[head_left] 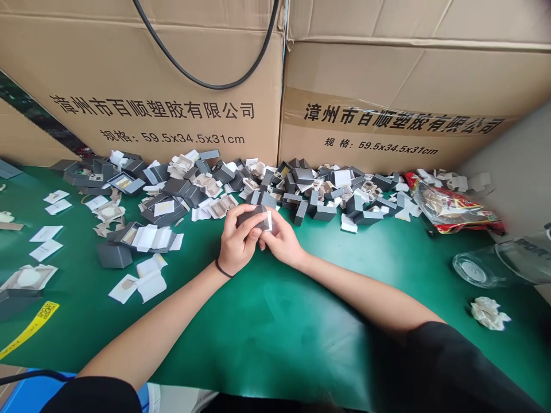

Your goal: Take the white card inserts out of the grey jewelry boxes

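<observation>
Both of my hands meet over the middle of the green table, around one small dark grey box (255, 219). My left hand (237, 241) has its fingers wrapped over the top and left side of the box. On the other side, my right hand (282, 238) grips the right end, where a white face or slip shows at the edge. The fingers hide much of the box, so I cannot tell whether its lid is on. Just beyond the hands lies a heap of similar grey boxes (323, 212) mixed with white paper and beige inserts.
Tall cardboard cartons (172, 69) stand along the back, with a black cable (215, 87) hanging before them. At right are a red snack bag (456, 206), a clear plastic cup (473, 269) and crumpled paper (489, 313). A yellow strip (34, 327) and folded papers (150, 278) lie left.
</observation>
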